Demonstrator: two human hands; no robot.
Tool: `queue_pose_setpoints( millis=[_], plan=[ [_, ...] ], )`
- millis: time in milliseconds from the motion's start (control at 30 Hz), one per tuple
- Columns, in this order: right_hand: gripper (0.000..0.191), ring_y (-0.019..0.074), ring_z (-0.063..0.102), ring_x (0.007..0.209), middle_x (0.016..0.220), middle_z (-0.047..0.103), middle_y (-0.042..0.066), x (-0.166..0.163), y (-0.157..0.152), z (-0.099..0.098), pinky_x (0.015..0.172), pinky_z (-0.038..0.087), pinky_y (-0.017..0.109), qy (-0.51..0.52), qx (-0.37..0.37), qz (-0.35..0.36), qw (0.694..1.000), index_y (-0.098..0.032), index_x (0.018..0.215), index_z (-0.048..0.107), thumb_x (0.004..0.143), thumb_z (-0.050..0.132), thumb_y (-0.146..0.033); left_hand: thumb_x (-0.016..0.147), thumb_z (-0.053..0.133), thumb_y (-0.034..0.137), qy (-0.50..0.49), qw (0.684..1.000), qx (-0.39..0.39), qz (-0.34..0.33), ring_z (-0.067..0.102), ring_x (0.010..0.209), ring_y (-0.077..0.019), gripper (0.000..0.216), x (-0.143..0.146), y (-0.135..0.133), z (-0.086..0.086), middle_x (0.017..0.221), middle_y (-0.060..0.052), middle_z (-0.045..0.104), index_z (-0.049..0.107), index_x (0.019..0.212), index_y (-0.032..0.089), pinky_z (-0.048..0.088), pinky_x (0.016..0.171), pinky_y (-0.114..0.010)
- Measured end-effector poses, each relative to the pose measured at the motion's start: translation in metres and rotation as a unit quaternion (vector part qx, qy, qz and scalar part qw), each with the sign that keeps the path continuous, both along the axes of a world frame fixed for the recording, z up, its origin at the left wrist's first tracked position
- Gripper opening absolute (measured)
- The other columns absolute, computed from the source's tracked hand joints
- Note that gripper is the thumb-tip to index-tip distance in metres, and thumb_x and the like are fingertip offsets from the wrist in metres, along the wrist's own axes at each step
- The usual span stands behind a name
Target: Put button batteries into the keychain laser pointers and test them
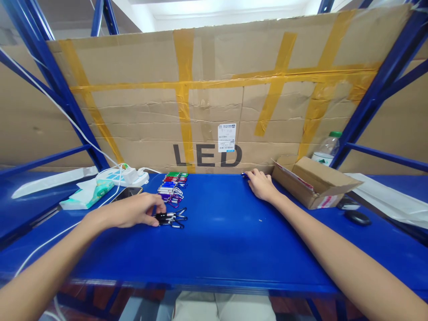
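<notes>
Close to the left of the blue table, my left hand [144, 209] has its thumb and fingers closed around the near ends of the black carabiner keychains [167, 217], which lie with their clips to the right. Just beyond them is a row of similar small tube-shaped keychains [172, 185], grouped by colour: green, red, blue, silver and purple. At the back, right of the middle, my right hand [261, 183] has its fingertips closed on a small dark blue keychain [244, 174]. Most of that piece is covered by the fingers.
An open cardboard box [314, 183] stands at the right, with a bottle [327, 149] behind it and a black mouse [357, 217] beside it. At the left are a tissue pack [88, 196], a phone [127, 193] and a power strip [137, 178]. A taped cardboard sheet [214, 107] closes the back.
</notes>
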State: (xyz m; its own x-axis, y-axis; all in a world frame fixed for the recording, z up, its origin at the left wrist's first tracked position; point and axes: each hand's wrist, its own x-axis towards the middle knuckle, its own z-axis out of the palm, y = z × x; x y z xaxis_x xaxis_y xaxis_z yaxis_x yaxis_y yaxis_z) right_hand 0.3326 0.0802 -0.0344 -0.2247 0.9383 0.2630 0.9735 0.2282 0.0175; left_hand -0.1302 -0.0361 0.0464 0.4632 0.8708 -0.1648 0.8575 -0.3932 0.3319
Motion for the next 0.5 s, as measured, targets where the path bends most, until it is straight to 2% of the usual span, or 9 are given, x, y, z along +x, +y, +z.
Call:
queue_pose_setpoints(
  millis=[133, 233, 300, 400, 500],
  plan=[
    [0.046, 0.0371, 0.055, 0.125, 0.144, 0.057, 0.02, 0.0, 0.001, 0.0, 0.096, 0.043, 0.048, 0.0, -0.003, -0.002, 1.0, -0.022, 0.152, 0.051, 0.108, 0.038, -0.023, 0.086, 0.079, 0.043, -0.011, 0.998, 0.002, -0.06, 0.068, 0.093, -0.0278, 0.029, 0.057, -0.001, 0.005, 0.103, -0.006, 0.074, 0.078, 0.11, 0.026, 0.046, 0.08, -0.033],
    [0.046, 0.0368, 0.056, 0.125, 0.145, 0.056, 0.02, 0.0, 0.0, 0.0, 0.095, 0.044, 0.047, -0.003, -0.004, -0.001, 1.0, -0.022, 0.152, 0.051, 0.109, 0.038, -0.024, 0.089, 0.078, 0.037, -0.012, 0.992, 0.021, -0.125, 0.069, 0.101, -0.0293, 0.024, 0.101, 0.013, 0.003, 0.112, -0.008, 0.074, 0.078, 0.11, 0.024, 0.045, 0.083, -0.034],
    [0.046, 0.0364, 0.056, 0.125, 0.145, 0.055, 0.02, 0.0, -0.001, 0.001, 0.095, 0.044, 0.047, -0.004, -0.004, -0.001, 1.0, -0.021, 0.152, 0.051, 0.109, 0.038, -0.024, 0.088, 0.079, 0.035, -0.004, 0.987, 0.042, -0.153, 0.069, 0.099, -0.0303, 0.025, 0.126, 0.027, 0.0, 0.112, -0.009, 0.074, 0.078, 0.11, 0.023, 0.044, 0.08, -0.034],
    [0.045, 0.0354, 0.057, 0.125, 0.147, 0.054, 0.02, 0.0, -0.003, 0.003, 0.094, 0.044, 0.045, -0.001, -0.001, -0.001, 1.0, -0.02, 0.152, 0.051, 0.109, 0.039, -0.023, 0.087, 0.08, 0.035, 0.007, 0.981, 0.073, -0.18, 0.068, 0.1, -0.0319, 0.025, 0.152, 0.048, -0.007, 0.112, -0.011, 0.074, 0.079, 0.109, 0.022, 0.044, 0.079, -0.035],
    [0.045, 0.0348, 0.057, 0.125, 0.148, 0.053, 0.02, 0.001, -0.005, 0.005, 0.092, 0.045, 0.043, 0.0, 0.002, 0.004, 1.0, -0.021, 0.152, 0.05, 0.108, 0.042, -0.022, 0.085, 0.082, 0.037, -0.041, 0.978, 0.089, -0.185, 0.068, 0.094, -0.03, 0.024, 0.164, 0.061, -0.014, 0.106, -0.01, 0.074, 0.08, 0.103, 0.022, 0.044, 0.077, -0.035]
  ],
)
